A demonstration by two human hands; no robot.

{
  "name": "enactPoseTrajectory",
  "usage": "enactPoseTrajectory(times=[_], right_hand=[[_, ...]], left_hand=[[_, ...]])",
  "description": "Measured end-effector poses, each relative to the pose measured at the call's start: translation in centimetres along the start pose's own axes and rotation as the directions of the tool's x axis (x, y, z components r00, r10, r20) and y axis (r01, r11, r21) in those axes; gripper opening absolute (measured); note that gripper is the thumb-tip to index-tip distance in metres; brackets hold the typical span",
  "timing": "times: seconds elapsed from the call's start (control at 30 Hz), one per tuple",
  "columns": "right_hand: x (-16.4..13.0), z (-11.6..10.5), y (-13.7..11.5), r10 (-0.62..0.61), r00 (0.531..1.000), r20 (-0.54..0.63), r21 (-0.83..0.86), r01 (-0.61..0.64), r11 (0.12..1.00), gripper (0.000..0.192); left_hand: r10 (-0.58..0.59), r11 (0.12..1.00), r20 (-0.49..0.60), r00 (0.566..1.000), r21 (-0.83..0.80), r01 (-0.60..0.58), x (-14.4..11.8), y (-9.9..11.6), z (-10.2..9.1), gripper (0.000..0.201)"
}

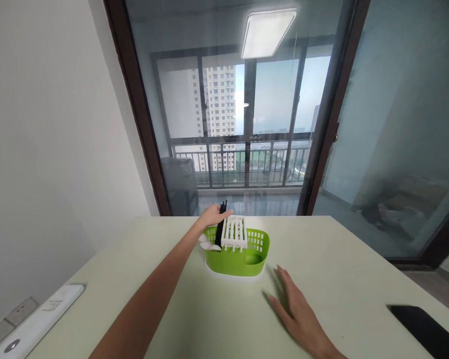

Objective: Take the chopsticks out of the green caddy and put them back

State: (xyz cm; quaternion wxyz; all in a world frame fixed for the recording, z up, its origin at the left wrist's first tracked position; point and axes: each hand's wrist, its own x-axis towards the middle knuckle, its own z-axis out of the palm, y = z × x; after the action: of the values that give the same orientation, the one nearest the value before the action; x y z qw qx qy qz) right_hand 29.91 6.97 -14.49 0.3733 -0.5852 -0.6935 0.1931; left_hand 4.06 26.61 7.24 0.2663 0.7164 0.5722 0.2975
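Note:
A green plastic caddy (247, 259) with a white slotted insert (234, 233) stands on the pale table (351, 259) near its far edge. Black chopsticks (221, 224) stand upright in the caddy's left part, beside white spoons (206, 244). My left hand (214, 215) reaches over the caddy's back left rim, and its fingers close around the tops of the chopsticks. My right hand (297, 311) lies flat, palm down, on the table to the right of and nearer than the caddy, fingers apart, holding nothing.
A white power strip (33, 326) lies at the table's near left edge by a wall socket (17, 310). A black flat object (426, 329) sits at the near right edge. Glass sliding doors stand right behind the table.

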Motion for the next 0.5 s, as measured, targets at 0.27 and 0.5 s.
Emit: enactPoseTrajectory(times=[0.27, 0.5], right_hand=[[-0.4, 0.5, 0.0, -0.139, 0.99, 0.009, -0.213, 0.138, 0.967, 0.07], [-0.7, 0.3, 0.0, -0.131, 0.991, -0.006, -0.211, 0.127, 0.969, 0.068]], left_hand=[[0.049, 0.996, -0.085, 0.995, -0.07, -0.055, -0.7, -0.1, -0.4, 0.039], [-0.027, 0.952, -0.154, 0.988, -0.307, -0.022, 0.0, -0.7, -1.4, 0.034]])
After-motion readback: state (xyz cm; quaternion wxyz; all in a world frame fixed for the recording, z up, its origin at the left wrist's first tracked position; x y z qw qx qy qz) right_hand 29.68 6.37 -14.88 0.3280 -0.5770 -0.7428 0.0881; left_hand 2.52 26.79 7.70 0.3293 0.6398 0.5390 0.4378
